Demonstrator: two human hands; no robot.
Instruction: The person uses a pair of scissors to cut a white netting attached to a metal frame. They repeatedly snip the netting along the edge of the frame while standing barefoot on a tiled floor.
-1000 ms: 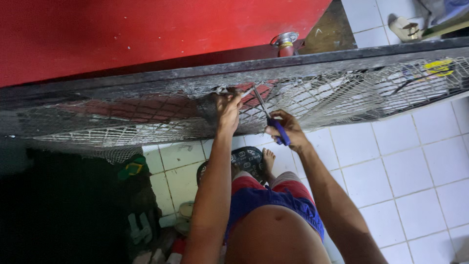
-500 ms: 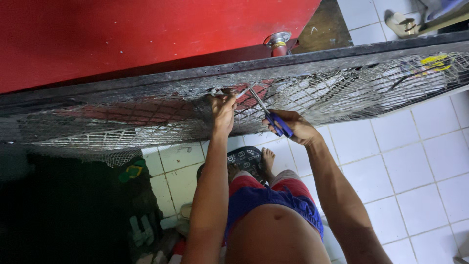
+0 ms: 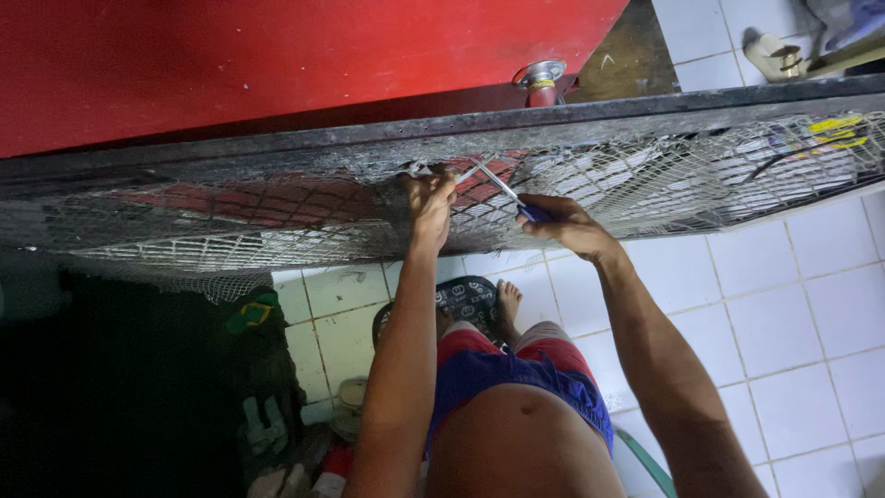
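Observation:
A long dark metal frame (image 3: 277, 152) covered with wire mesh (image 3: 645, 175) lies across the view in front of me. My left hand (image 3: 429, 207) pinches the mesh just below the frame's top bar. My right hand (image 3: 567, 224) grips blue-handled pliers (image 3: 502, 189), whose metal jaws point up and left to the mesh beside my left fingers. Below the frame I see my red and blue shorts (image 3: 516, 369) and one foot in a dark sandal (image 3: 470, 300).
A red panel (image 3: 277, 55) fills the top behind the frame, with a round metal fitting (image 3: 539, 78) at its lower edge. The floor is white tile (image 3: 784, 304). Yellow-handled tools (image 3: 834, 129) lie behind the mesh at right. Dark bags and clutter (image 3: 138, 387) sit at lower left.
My right hand with the pliers has risen from below the mesh to level with my left hand, and the jaws now reach the spot my left fingers hold.

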